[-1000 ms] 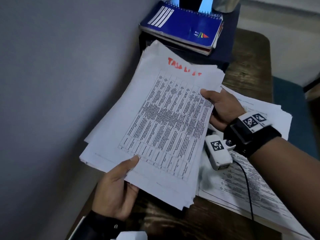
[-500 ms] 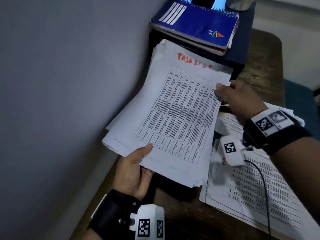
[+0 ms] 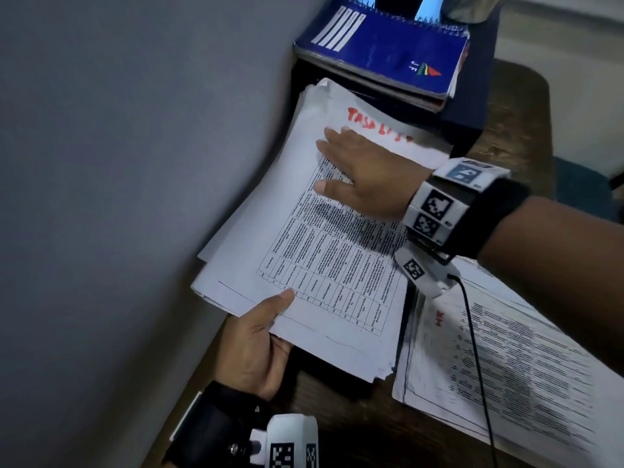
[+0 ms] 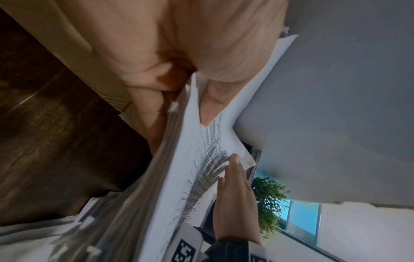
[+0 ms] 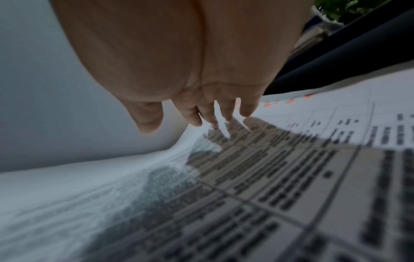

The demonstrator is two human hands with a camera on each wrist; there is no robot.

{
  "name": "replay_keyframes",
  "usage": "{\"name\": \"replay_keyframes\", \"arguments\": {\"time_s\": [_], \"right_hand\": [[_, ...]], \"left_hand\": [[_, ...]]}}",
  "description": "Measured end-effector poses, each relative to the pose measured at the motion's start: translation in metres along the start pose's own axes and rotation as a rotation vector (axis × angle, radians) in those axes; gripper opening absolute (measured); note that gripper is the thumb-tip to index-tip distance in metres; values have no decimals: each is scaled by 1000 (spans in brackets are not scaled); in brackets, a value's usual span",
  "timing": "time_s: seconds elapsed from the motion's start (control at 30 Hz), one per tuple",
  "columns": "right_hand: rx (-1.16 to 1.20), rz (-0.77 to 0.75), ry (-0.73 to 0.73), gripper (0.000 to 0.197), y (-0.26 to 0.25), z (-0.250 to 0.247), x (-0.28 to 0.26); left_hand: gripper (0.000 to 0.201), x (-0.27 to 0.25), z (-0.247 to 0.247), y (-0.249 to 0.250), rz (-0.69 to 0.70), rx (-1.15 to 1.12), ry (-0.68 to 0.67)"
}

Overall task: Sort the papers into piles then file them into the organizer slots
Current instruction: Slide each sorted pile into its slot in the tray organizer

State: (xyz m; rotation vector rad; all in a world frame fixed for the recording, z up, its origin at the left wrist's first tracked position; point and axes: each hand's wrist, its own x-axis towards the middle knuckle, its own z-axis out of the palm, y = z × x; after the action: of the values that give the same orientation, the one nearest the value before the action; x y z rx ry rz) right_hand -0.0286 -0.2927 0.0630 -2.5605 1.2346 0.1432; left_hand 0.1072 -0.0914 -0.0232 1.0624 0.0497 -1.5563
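Pinching paper stack [image 3: 304, 265], left hand [image 3: 256, 346]; flat right hand [image 3: 364, 177] hiding red heading

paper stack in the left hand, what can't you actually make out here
- Stack of papers: table print too small in the head view, blurred in the right wrist view.
- Red heading: its end is covered by the right hand.
- Left hand: fingers hidden under the stack.
- Organizer: slots hidden by the stack and the blue notebook.
- Second pile: motion-blurred, cut by the frame edge.

Left hand [image 3: 256, 346] pinches with thumb on top; right hand [image 3: 364, 177] lies flat, fingers straight.
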Motion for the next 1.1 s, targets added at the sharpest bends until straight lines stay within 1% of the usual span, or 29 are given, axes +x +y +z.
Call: {"name": "replay_keyframes", "arguments": {"time_s": [0.13, 0.23, 0.37, 0.5, 0.67, 0.83, 0.97, 1.03, 1.1], "right_hand": [[-59, 25, 86, 72, 0, 11, 11], [-80, 60, 159, 71, 0, 17, 19], [-94, 68, 226, 71, -4, 17, 28], [-8, 109, 262, 71, -6, 9, 35], [-25, 169, 276, 72, -1, 7, 40], [-45, 207, 231, 73, -1, -1, 47], [-57, 204, 205, 74, -4, -3, 47], [-15, 193, 175, 74, -3, -5, 37], [48, 139, 181, 72, -1, -10, 16]], "left_hand": [[50, -1, 0, 1, 36, 35, 57], [47, -4, 3, 3, 34, 44, 39], [48, -3, 1, 8, -7, 34, 25], [40, -1, 2, 14, -39, 25, -20], [55, 3, 10, 21, 26, 5, -28], [52, 8, 26, 23, 39, -4, -22], [56, 13, 36, 22, 53, -29, 22], [54, 16, 39, 20, 48, -51, 25], [49, 19, 45, 20, 38, -70, 3]]}}
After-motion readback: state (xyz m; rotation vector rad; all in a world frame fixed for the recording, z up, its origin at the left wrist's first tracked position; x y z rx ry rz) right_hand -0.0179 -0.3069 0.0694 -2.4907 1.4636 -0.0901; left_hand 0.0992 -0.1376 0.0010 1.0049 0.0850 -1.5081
